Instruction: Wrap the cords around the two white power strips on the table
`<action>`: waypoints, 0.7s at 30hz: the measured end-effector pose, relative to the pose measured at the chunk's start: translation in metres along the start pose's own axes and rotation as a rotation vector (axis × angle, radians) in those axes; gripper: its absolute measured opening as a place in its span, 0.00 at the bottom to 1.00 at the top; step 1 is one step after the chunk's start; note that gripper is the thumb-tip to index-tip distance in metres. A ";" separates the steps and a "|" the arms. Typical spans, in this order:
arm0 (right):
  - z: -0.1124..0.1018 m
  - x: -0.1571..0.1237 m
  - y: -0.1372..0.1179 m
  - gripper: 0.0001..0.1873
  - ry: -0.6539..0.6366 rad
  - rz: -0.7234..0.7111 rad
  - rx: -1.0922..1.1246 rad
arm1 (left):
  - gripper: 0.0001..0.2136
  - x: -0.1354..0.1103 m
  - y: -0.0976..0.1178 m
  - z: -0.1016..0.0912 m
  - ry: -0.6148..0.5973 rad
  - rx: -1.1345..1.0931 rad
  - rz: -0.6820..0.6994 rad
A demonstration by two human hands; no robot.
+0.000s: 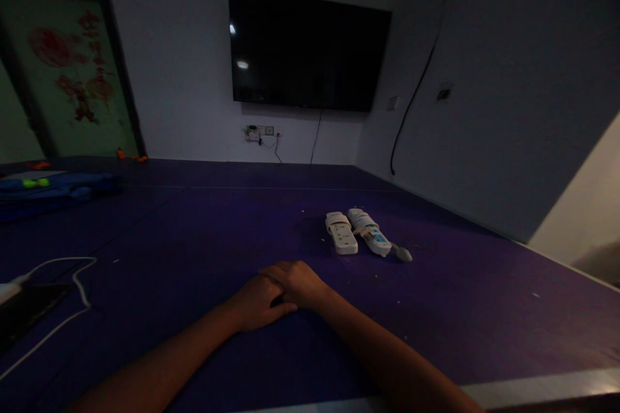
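Observation:
My left hand [254,303] and my right hand [301,282] are clasped together above the purple surface. The right hand lies over the left, its fingers wrapped across the back of it. Of the left hand only the back and the thumb show clearly; its other fingers are hidden under the right. No object shows in either hand. Just beyond my right hand lie two white power strips side by side, the left one [343,235] and the right one [372,235], each with its cord wound round the far end. A plug [402,253] rests beside the right strip.
At left are a dark flat object [33,310] with a white cable [80,284] and blue cloth [72,186]. Small white scraps dot the purple surface [217,226]. A television [310,48] hangs on the far wall; a black cable [421,80] runs down the right wall.

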State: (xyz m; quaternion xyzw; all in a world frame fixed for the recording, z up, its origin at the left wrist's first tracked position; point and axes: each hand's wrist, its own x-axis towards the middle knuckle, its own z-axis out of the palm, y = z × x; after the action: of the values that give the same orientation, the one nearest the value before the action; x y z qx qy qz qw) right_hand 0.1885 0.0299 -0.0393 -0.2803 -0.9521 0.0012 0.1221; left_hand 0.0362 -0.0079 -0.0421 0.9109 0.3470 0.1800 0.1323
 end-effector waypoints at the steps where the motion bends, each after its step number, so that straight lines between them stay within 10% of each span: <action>1: 0.000 0.000 0.000 0.27 -0.002 0.002 -0.004 | 0.12 0.000 -0.001 0.001 0.001 -0.003 -0.001; 6: -0.001 0.000 -0.002 0.29 0.041 0.018 0.003 | 0.14 0.000 0.001 0.002 0.040 0.035 -0.009; 13: -0.008 0.001 -0.001 0.29 0.324 0.254 0.007 | 0.20 0.000 0.004 -0.012 0.400 0.100 -0.075; 21: -0.009 -0.002 0.001 0.16 0.172 0.467 -0.052 | 0.04 0.004 -0.012 -0.009 0.377 0.161 -0.282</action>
State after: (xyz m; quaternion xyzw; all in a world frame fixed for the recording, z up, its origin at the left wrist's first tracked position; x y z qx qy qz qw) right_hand 0.1924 0.0291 -0.0315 -0.4950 -0.8472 -0.0190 0.1919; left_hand 0.0283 0.0045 -0.0372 0.8114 0.5026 0.2981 0.0162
